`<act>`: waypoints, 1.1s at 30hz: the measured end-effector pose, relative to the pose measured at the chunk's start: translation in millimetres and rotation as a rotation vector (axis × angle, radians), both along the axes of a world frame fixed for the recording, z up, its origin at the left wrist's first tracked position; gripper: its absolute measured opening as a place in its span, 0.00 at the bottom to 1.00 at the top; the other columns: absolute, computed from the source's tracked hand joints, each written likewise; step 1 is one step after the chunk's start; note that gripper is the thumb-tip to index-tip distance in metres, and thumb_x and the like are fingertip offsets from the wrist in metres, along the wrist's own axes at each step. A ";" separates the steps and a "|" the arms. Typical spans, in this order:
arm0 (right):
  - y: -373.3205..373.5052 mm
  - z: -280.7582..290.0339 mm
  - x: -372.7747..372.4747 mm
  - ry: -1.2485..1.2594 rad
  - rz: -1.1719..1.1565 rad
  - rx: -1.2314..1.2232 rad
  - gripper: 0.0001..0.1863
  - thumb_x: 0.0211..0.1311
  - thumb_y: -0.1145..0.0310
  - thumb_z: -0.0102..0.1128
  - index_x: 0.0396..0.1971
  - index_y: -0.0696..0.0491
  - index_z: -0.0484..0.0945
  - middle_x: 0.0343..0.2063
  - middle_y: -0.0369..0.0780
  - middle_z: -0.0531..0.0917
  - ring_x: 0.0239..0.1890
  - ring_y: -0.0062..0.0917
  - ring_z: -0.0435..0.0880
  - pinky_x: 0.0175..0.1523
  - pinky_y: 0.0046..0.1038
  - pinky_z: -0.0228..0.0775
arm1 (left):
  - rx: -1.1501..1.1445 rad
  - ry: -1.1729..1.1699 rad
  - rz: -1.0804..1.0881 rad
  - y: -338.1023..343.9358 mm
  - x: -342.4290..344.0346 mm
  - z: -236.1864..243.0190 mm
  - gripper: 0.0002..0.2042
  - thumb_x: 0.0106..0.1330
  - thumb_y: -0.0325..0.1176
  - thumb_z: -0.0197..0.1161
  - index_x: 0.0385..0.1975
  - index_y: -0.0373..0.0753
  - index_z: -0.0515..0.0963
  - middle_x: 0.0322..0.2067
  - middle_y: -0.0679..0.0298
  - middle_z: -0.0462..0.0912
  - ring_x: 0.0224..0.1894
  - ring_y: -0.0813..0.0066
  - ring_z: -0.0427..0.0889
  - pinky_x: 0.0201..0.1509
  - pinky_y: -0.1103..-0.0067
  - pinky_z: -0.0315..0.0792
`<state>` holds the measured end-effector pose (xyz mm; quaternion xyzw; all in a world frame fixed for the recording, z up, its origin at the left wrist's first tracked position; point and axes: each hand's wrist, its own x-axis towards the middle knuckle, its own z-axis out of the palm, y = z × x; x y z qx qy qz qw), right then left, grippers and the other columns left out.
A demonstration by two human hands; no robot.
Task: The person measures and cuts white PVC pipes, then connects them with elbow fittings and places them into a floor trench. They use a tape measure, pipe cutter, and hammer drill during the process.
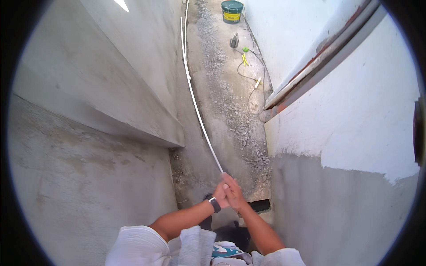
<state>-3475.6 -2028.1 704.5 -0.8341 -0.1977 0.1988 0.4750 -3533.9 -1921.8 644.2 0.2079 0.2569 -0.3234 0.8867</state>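
A long thin white pipe runs down a narrow concrete alley, from far up near the left wall to my hands. My left hand, with a dark watch on its wrist, and my right hand are pressed together and both closed around the pipe's near end. The pipe bends slightly along its length. Its far end lies against the left wall.
Grey rendered wall rises on the left, a white-painted wall with a rusty ledge on the right. Gravel strip covers the floor. A green bucket, a small tool and cables lie far ahead. A dark hole sits by my right forearm.
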 end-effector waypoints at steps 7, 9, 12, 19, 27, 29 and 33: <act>-106.6 46.9 94.5 0.555 0.016 -0.566 0.34 0.61 0.43 0.58 0.53 0.60 0.77 0.46 0.53 0.82 0.52 0.45 0.81 0.60 0.40 0.68 | 0.356 0.009 -0.364 102.6 127.1 130.3 0.19 0.67 0.42 0.64 0.48 0.32 0.77 0.39 0.57 0.83 0.37 0.71 0.82 0.40 0.76 0.77; -156.0 44.6 120.5 0.500 0.117 -0.755 0.34 0.60 0.44 0.61 0.53 0.61 0.76 0.44 0.53 0.83 0.49 0.44 0.83 0.55 0.38 0.72 | 0.648 -0.008 -0.495 124.6 161.4 131.6 0.14 0.64 0.40 0.67 0.37 0.34 0.80 0.29 0.61 0.83 0.26 0.78 0.79 0.27 0.81 0.73; -214.3 32.2 152.9 0.450 -0.239 -0.666 0.31 0.60 0.47 0.63 0.49 0.60 0.79 0.33 0.49 0.86 0.33 0.35 0.86 0.41 0.32 0.77 | 0.947 -0.111 -0.483 162.4 223.3 113.9 0.14 0.61 0.42 0.70 0.32 0.36 0.82 0.21 0.64 0.81 0.20 0.80 0.77 0.24 0.81 0.72; -230.9 2.2 324.5 0.772 -0.286 -0.882 0.26 0.60 0.48 0.63 0.39 0.62 0.83 0.35 0.49 0.86 0.39 0.36 0.86 0.46 0.33 0.76 | 1.263 0.339 0.290 259.4 356.9 49.1 0.12 0.58 0.32 0.70 0.38 0.34 0.81 0.24 0.64 0.81 0.21 0.79 0.77 0.23 0.80 0.71; -77.1 22.0 592.3 0.589 -0.385 -0.568 0.23 0.61 0.50 0.64 0.39 0.58 0.81 0.28 0.38 0.83 0.28 0.21 0.82 0.30 0.23 0.71 | 1.302 0.384 0.485 360.7 439.4 58.1 0.10 0.59 0.30 0.69 0.37 0.34 0.80 0.24 0.66 0.80 0.20 0.81 0.76 0.21 0.82 0.70; -24.0 17.7 658.4 0.560 -0.341 -0.610 0.24 0.61 0.50 0.63 0.37 0.59 0.81 0.27 0.38 0.83 0.27 0.21 0.81 0.30 0.23 0.71 | 1.187 0.552 0.444 386.8 457.7 51.5 0.10 0.61 0.32 0.68 0.38 0.34 0.80 0.23 0.67 0.80 0.21 0.81 0.77 0.21 0.83 0.70; 102.3 -7.4 785.0 0.389 -0.079 -0.601 0.23 0.62 0.51 0.64 0.35 0.61 0.81 0.25 0.37 0.82 0.24 0.19 0.78 0.29 0.24 0.69 | 1.077 0.673 0.425 454.0 512.7 21.0 0.10 0.63 0.35 0.67 0.36 0.35 0.79 0.24 0.68 0.79 0.22 0.81 0.77 0.22 0.83 0.70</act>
